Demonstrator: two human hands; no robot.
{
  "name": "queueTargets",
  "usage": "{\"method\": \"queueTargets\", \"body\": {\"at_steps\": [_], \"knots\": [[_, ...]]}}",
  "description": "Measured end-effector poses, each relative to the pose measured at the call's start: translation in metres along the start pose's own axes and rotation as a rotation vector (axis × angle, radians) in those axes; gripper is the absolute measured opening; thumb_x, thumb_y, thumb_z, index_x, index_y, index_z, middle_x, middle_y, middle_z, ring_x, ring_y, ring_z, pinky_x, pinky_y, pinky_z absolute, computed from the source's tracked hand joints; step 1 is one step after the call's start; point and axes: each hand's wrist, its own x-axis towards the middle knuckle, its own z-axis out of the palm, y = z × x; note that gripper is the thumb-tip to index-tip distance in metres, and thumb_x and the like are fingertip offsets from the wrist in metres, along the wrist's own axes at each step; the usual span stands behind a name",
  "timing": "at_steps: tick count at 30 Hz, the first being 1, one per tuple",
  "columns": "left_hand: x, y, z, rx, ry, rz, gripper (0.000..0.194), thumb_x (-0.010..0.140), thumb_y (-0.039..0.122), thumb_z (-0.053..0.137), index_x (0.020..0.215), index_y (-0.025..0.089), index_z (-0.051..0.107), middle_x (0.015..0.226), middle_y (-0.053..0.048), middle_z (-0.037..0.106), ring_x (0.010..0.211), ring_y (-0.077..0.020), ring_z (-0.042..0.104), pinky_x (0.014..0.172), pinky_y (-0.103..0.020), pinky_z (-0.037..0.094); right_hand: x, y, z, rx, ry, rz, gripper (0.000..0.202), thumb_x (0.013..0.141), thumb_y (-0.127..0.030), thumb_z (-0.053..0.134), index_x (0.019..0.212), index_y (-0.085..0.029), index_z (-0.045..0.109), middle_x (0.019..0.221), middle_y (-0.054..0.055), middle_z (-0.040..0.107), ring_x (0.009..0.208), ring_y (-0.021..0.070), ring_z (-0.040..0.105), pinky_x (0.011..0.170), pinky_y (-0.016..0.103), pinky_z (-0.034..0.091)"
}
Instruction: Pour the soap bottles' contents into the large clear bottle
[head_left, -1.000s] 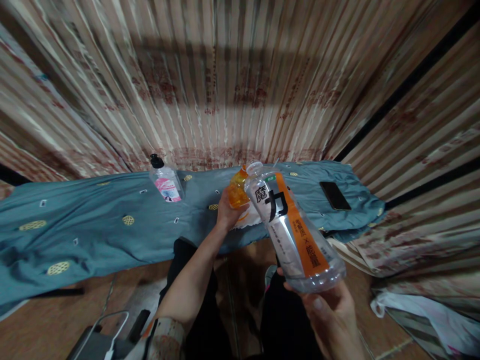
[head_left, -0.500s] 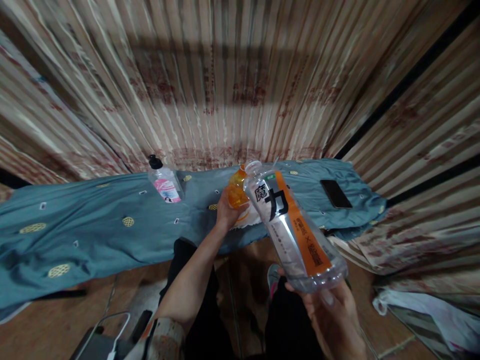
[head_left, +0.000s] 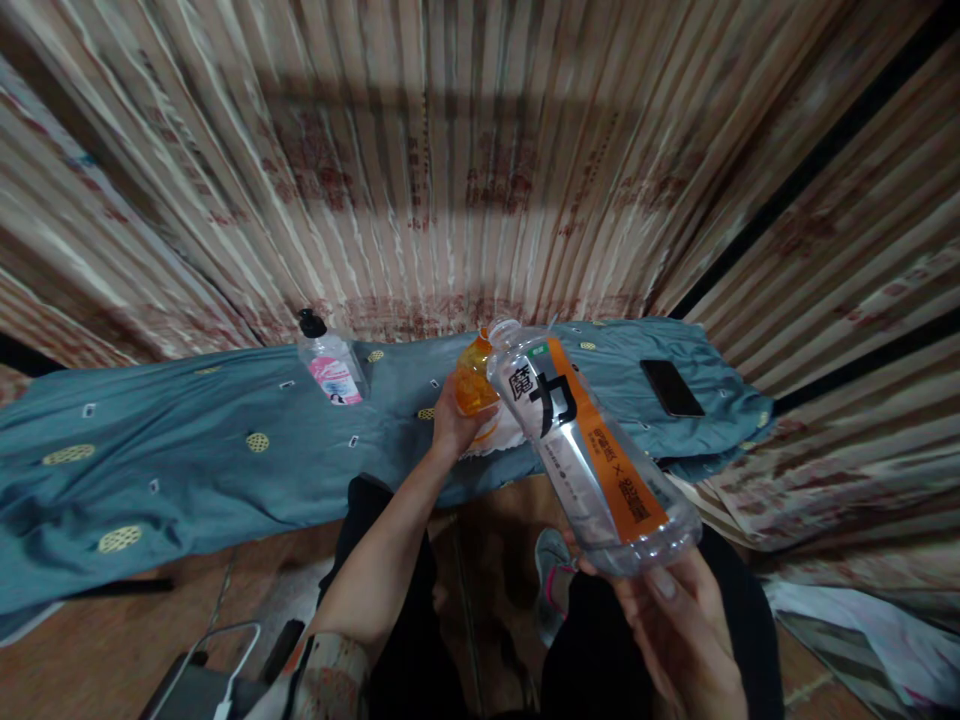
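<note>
Nudged slightly right: clear bottle, tilted, orange label | right grip: holding its base | left grip: holding amber bottle

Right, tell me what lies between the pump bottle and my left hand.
Only bare cloth with small printed motifs lies between the pump bottle and your left hand; the head view shows this.

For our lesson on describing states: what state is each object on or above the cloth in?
Clear orange-labelled bottle: uncapped, tilted, in right hand
Orange container: in left hand; fill unclear
Pump bottle: upright, pump fitted
Smartphone: flat, screen dark
Cloth: wrinkled
</note>
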Motion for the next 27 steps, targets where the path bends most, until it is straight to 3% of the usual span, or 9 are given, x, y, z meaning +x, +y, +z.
{"method": "queueTargets", "body": {"at_steps": [13,22,27], "knots": [[0.001,-0.006,0.003,-0.001,0.020,0.034,0.064,0.056,0.024,0.090,0.114,0.019,0.062,0.111,-0.007,0.074,0.101,-0.0259,0.071,0.097,-0.045,0.056,-0.001,0.003,0.000,-0.010,0.032,0.006,0.047,0.087,-0.037,0.079,0.132,-0.028,0.071,0.128,0.012,0.076,0.116,0.0369,0.073,0.101,0.056,0.057],[0.000,0.000,0.002,0.019,0.006,0.015,0.065,0.056,0.021,0.090,0.114,0.019,0.061,0.111,-0.007,0.074,0.102,-0.0266,0.072,0.096,-0.043,0.057,-0.002,0.011,-0.007,-0.041,0.053,0.006,0.049,0.085,-0.038,0.081,0.131,-0.028,0.070,0.127,0.013,0.077,0.115,0.0371,0.074,0.101,0.056,0.056],[0.000,-0.001,0.001,0.006,0.008,0.045,0.061,0.056,0.023,0.089,0.110,0.020,0.061,0.105,-0.005,0.074,0.096,-0.0244,0.072,0.090,-0.041,0.059,0.000,0.015,-0.010,-0.039,0.065,-0.005,0.050,0.081,-0.038,0.084,0.128,-0.026,0.072,0.120,0.013,0.079,0.109,0.0366,0.076,0.093,0.053,0.061]]}}
